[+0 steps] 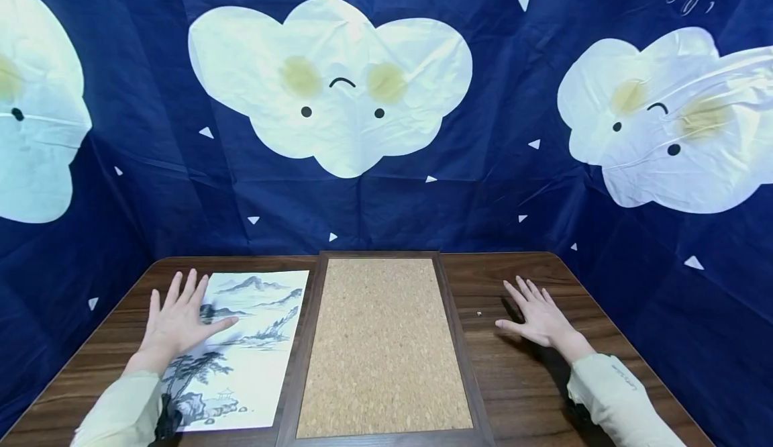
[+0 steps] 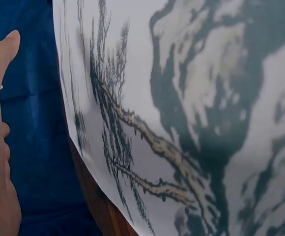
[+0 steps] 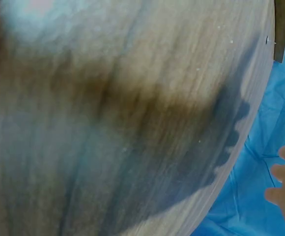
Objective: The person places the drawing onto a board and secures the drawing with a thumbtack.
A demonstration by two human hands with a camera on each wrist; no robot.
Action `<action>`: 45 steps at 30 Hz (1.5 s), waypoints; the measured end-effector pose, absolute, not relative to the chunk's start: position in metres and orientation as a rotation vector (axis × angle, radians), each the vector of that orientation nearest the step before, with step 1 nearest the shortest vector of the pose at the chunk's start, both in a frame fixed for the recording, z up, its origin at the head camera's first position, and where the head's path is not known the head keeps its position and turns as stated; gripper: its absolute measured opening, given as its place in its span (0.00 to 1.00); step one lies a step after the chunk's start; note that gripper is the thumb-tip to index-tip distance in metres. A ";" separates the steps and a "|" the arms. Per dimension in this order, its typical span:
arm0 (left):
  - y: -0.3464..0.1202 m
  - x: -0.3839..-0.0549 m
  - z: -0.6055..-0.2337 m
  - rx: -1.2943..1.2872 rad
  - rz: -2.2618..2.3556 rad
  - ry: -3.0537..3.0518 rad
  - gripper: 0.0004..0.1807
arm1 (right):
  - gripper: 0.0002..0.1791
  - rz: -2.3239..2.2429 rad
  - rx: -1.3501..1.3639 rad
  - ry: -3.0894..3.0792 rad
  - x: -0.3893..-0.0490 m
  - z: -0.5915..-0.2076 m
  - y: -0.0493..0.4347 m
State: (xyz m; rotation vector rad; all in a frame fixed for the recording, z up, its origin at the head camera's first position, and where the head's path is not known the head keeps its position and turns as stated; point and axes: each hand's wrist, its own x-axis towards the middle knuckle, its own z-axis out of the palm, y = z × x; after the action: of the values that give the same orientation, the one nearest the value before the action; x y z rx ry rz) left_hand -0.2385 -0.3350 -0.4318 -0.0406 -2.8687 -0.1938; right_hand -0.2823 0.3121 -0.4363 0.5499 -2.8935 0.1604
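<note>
My left hand (image 1: 175,323) is spread with straight fingers above the left edge of a sheet bearing an ink landscape painting (image 1: 260,380). Mountains, trees and a small pavilion show on the paper, and part of its left side is hidden by the hand and sleeve. In the left wrist view the painted tree and rocks (image 2: 157,142) fill most of the picture. Over the bare wood on the right, my right hand (image 1: 540,316) is held with fingers extended and nothing in it. Its shadow (image 3: 201,152) falls on the tabletop in the right wrist view.
Between the hands lies a cork board (image 1: 386,346) in a dark wooden frame (image 1: 304,356). A tiny pale speck (image 1: 480,313) sits on the brown table (image 1: 507,393) right of it. Blue cloth (image 1: 362,212) with white cloud faces hangs around the back and sides.
</note>
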 end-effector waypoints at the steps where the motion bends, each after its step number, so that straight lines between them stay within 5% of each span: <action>1: -0.336 -0.239 -0.431 -0.046 -0.201 -2.867 0.63 | 0.49 0.165 0.551 -2.892 -0.282 -0.436 0.312; 45: -0.374 -0.224 -0.420 0.390 -1.086 -3.112 0.62 | 0.38 0.714 0.594 -2.794 -0.281 -0.437 0.293</action>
State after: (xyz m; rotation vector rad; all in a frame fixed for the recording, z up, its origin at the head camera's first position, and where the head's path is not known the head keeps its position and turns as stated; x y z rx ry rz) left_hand -0.2245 -0.3736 -0.4195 0.3901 -3.1116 -1.0857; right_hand -0.2807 0.2930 -0.4368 0.5937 -2.7945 0.7145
